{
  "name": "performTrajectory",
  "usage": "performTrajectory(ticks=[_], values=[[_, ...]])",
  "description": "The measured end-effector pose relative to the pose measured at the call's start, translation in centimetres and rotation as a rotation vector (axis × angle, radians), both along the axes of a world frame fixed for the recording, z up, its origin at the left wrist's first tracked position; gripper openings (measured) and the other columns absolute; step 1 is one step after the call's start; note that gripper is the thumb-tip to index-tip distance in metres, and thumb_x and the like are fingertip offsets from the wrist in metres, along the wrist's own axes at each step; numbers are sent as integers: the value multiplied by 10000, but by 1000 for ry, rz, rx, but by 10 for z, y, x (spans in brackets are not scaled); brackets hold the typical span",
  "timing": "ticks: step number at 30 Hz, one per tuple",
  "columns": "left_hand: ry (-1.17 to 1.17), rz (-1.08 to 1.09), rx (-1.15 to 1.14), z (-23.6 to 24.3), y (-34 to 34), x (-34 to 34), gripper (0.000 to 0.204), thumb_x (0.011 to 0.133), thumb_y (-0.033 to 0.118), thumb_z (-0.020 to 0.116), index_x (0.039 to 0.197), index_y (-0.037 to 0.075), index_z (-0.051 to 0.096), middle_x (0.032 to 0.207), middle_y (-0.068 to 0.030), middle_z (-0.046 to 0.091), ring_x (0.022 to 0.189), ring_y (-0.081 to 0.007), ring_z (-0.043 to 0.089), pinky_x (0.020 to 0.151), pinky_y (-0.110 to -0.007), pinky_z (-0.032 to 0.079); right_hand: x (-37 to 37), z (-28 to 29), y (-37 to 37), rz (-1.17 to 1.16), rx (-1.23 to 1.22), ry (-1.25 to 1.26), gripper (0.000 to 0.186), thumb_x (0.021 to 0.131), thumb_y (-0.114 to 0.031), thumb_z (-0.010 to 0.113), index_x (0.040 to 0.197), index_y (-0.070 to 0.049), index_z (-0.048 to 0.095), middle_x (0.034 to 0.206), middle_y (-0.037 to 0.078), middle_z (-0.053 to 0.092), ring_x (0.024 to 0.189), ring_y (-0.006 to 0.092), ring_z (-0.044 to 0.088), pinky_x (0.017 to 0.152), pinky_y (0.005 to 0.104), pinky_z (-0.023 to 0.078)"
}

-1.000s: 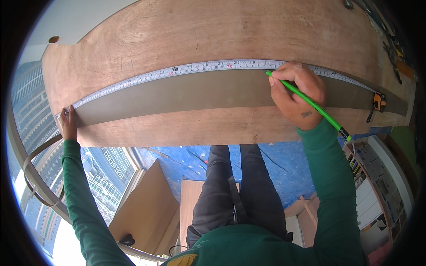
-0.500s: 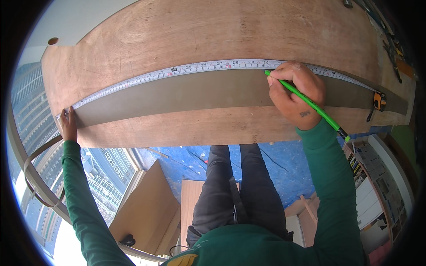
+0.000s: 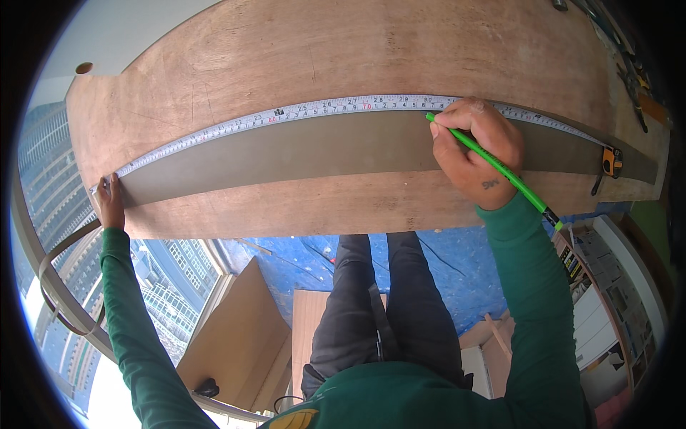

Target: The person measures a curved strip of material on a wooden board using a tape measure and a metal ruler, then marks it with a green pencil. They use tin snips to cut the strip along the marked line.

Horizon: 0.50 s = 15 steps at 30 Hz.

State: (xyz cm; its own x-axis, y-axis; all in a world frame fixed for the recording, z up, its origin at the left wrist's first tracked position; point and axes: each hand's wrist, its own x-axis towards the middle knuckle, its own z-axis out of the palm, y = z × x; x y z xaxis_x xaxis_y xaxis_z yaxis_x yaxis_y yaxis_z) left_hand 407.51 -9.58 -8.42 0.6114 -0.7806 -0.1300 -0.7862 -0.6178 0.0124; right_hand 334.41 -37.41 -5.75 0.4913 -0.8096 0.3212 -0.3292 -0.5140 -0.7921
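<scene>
A long grey-brown strip [image 3: 300,146] lies across the wooden worktop, and a tape measure [image 3: 314,110] is drawn out along its far edge. The tape's orange-and-black case [image 3: 611,163] rests near the right end of the strip. At the left end, my left hand [image 3: 110,202] is closed, fingers pinching the blade's end against the strip. My right hand [image 3: 482,150] grips a green pencil [image 3: 511,175], its tip at the strip's far edge, just below the blade. That hand covers part of the blade and strip.
Several hand tools, pliers [image 3: 630,86] among them, lie along the wooden worktop's [image 3: 443,43] right side. A white panel with a round hole [image 3: 84,68] is at the far left, above a window. Below right stands a shelf unit [image 3: 607,286]; blue sheeting [image 3: 439,257] covers the floor.
</scene>
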Motion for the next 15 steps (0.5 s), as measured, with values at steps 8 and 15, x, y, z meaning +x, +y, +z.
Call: performTrajectory(ticks=[8,15], values=[[55,72,-35,8,-8,-18,780,1042,530,514,1508,-82,385,1527,-299,419,1433,-381,412,1193,-414,307,1,1,0,-4,-3,-3,207,723,98,713,822,-49,605,739,94,662,660,288,653,598,370,522],[54,28,-13,9,-6,-13,864,1010,590,531,1525,-82,359,1546,-301,409,1463,-368,391,1204,-418,293,0,1,0,8,0,-1,200,728,92,711,828,-46,605,742,96,663,661,287,654,601,369,524]])
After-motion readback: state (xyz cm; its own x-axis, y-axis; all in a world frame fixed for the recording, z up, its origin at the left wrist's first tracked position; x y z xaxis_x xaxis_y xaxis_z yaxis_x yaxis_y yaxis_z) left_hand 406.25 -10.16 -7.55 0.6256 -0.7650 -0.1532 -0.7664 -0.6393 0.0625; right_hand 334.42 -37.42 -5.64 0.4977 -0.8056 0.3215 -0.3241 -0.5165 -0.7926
